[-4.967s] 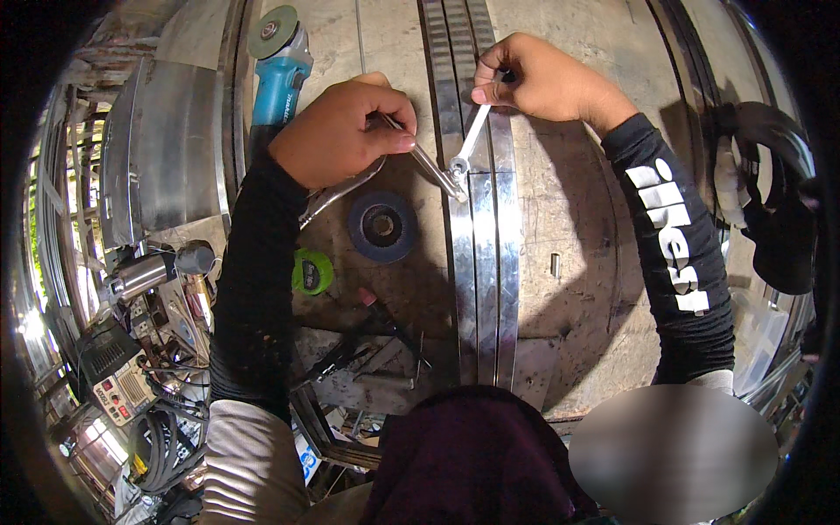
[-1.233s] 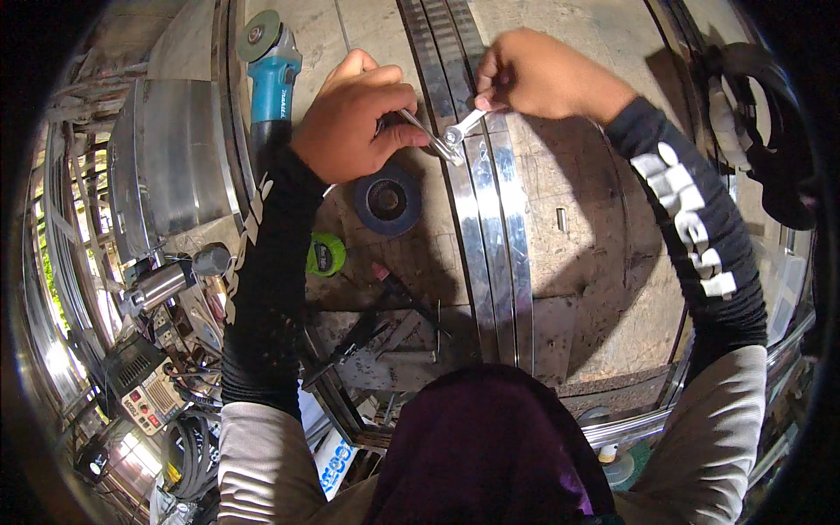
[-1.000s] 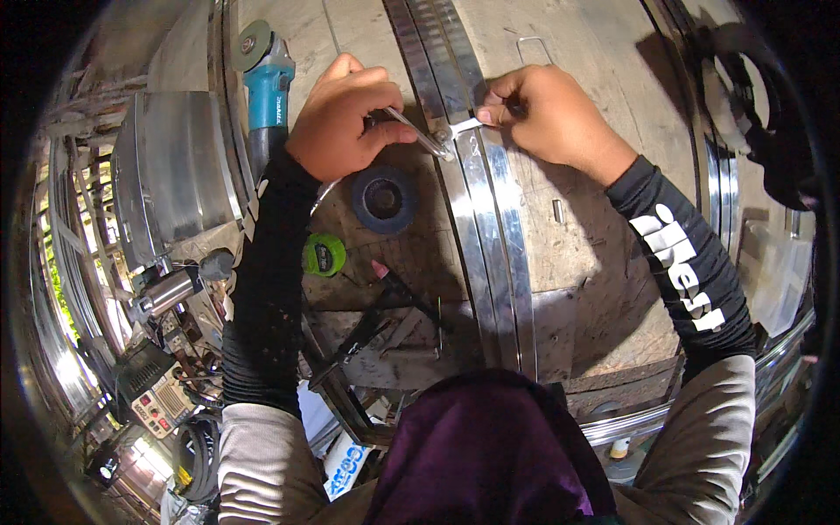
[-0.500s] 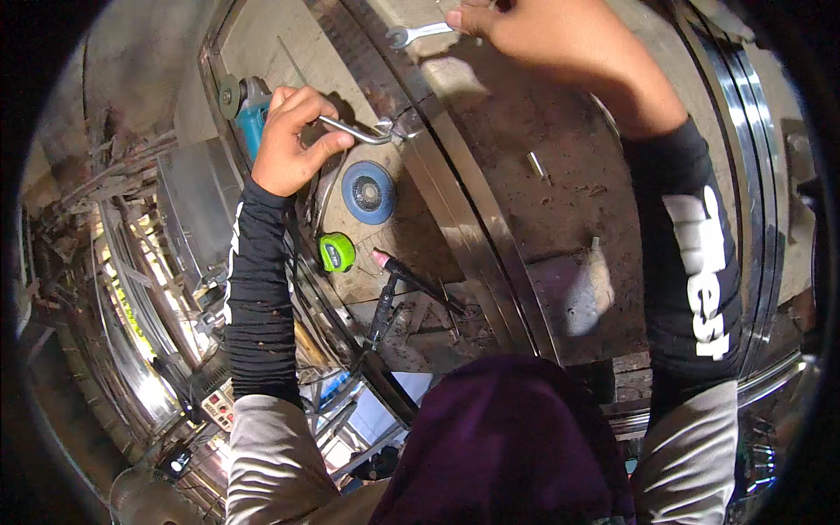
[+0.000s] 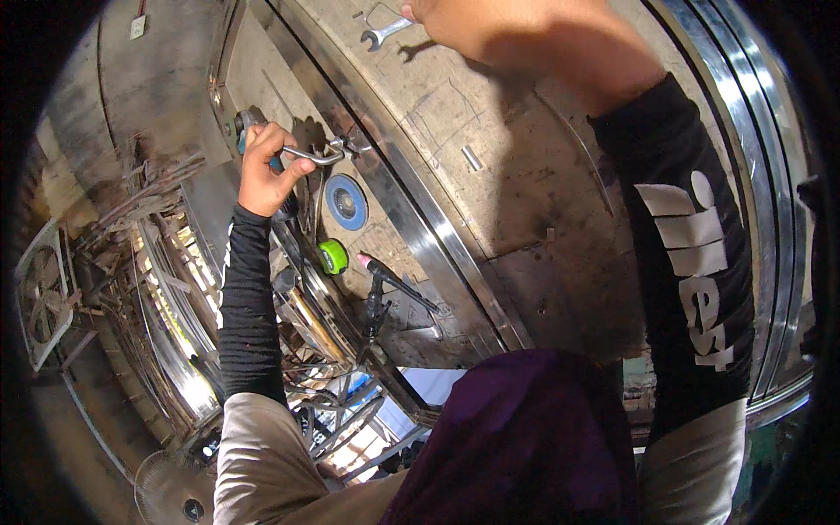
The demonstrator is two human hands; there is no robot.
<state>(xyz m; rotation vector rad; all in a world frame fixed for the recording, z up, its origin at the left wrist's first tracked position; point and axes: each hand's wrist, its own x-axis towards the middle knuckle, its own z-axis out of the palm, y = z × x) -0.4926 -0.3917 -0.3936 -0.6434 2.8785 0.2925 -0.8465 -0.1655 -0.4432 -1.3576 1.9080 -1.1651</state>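
My left hand (image 5: 265, 171) is closed round a bent metal rod (image 5: 327, 159). The rod's far end meets a small shiny metal fitting (image 5: 348, 146) at the edge of a polished steel bar (image 5: 407, 206). At the top of the view my right hand (image 5: 516, 31) has its fingertips on an open-ended wrench (image 5: 385, 33), its jaw pointing left and its shadow falling beside it. Part of the right hand is cut off by the upper edge. Just behind my left hand lies a teal angle grinder (image 5: 252, 119), partly hidden.
Near the left hand lie a blue flap disc (image 5: 346, 202), a green tape measure (image 5: 332, 256) and a black torch (image 5: 401, 282) with a pink tip. A short metal tube (image 5: 472, 157) rests on the work surface. Steel rails (image 5: 735, 131) curve along the right; a fan (image 5: 171, 490) stands lower left.
The view has shifted. My right hand with the wrench sits farther left and higher in the picture. My left hand still grips the bent rod, now slightly lower and left.
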